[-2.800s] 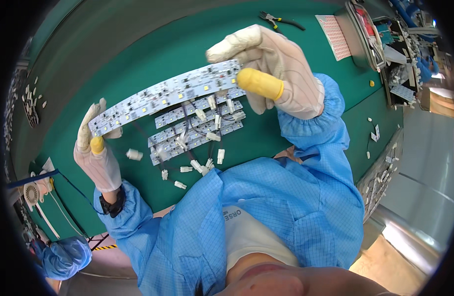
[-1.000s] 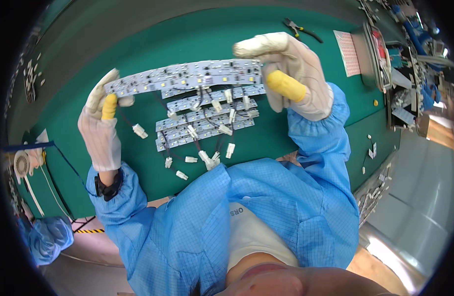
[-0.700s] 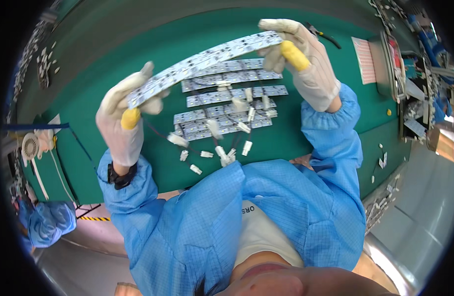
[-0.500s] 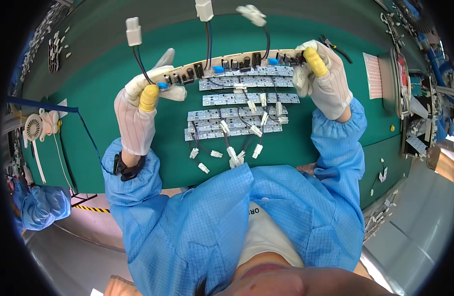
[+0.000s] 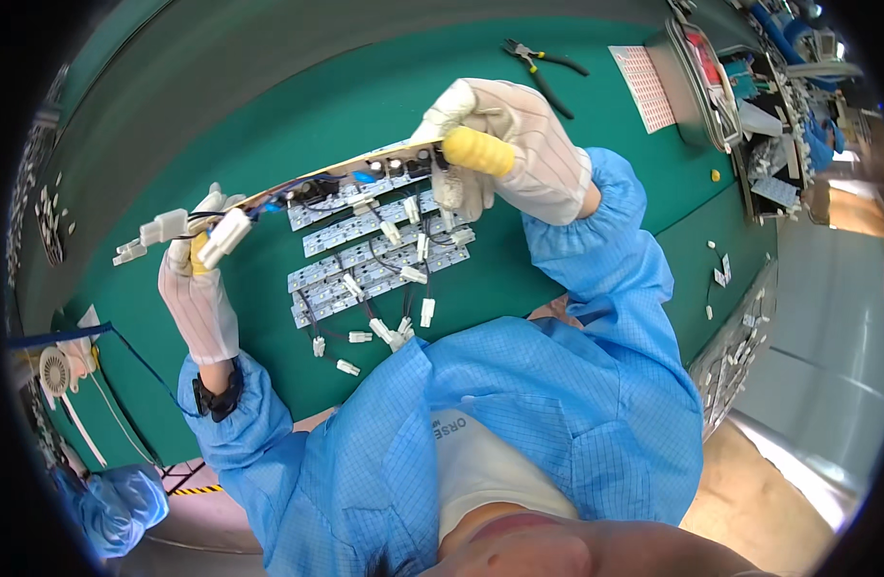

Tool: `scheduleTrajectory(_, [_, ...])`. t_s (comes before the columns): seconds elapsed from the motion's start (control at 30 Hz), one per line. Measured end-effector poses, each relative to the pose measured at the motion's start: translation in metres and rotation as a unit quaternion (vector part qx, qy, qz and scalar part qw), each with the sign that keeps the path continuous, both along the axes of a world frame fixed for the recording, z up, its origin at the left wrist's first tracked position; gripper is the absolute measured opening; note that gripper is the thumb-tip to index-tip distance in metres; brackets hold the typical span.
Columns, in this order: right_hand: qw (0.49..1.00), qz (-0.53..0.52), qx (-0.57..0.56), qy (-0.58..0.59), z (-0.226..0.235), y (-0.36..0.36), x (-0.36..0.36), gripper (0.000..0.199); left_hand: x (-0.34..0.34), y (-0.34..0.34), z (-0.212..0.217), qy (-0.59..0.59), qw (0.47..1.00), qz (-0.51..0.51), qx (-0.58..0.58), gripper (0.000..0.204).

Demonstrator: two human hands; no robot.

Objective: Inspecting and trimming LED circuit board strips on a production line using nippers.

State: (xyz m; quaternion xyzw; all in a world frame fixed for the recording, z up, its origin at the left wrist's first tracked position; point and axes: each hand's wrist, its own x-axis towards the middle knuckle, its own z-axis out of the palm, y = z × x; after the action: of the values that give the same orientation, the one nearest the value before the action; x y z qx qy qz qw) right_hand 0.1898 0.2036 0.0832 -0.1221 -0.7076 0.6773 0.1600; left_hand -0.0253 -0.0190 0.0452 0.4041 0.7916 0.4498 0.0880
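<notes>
Stretched between both hands is a long, narrow circuit board (image 5: 396, 165) with black, silver and blue components, tilted so its left end is lower. My left hand (image 5: 198, 288), in a white glove with a yellow finger cot, is closed on the left end. White plug connectors (image 5: 227, 238) on dark wires hang over that hand. My right hand (image 5: 519, 144), gloved the same way, pinches the right end between thumb and fingers. Below the board, several LED strips (image 5: 317, 277) lie in rows on the green mat, their wired white connectors (image 5: 427, 313) toward me.
Cutting pliers (image 5: 538, 62) lie at the far side of the mat (image 5: 365, 87). To the right are a red-and-white printed sheet (image 5: 642, 88), a metal tray (image 5: 687, 91) and loose connectors. A small fan (image 5: 57, 370) stands at left; a blue cord (image 5: 149, 361) runs to my left wrist.
The board has tilted, its left end dropping and its component side turning toward me. The white connectors that stood up above it now hang over its left end. The whole view has shifted.
</notes>
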Motion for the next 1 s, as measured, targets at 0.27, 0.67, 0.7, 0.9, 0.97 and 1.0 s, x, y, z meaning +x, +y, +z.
scheduleTrajectory(0.27, [0.997,0.013,-0.074,0.019,-0.008,0.007,0.003,0.069,0.003,-0.004,0.005,-0.005,0.999,-0.023,-0.027,0.071])
scheduleTrajectory(0.67, [0.992,-0.066,0.107,0.019,-0.036,0.017,-0.003,0.031,-0.002,-0.015,0.005,-0.057,0.986,-0.093,0.126,0.054])
scheduleTrajectory(0.7, [0.994,-0.074,0.075,0.000,-0.037,0.017,-0.002,0.034,0.000,-0.014,0.007,-0.086,0.980,-0.106,0.145,0.050])
scheduleTrajectory(0.9, [0.993,-0.083,0.077,-0.033,-0.022,0.007,-0.009,0.042,-0.005,-0.016,0.001,-0.077,0.966,-0.165,0.184,0.053])
scheduleTrajectory(0.97, [0.992,-0.071,0.098,-0.046,-0.019,0.010,-0.009,0.043,0.004,-0.016,0.003,-0.134,0.967,-0.125,0.178,0.054])
scheduleTrajectory(1.0, [0.991,-0.075,0.100,-0.048,-0.018,0.008,-0.009,0.043,0.007,-0.015,0.004,-0.188,0.964,-0.083,0.168,0.055])
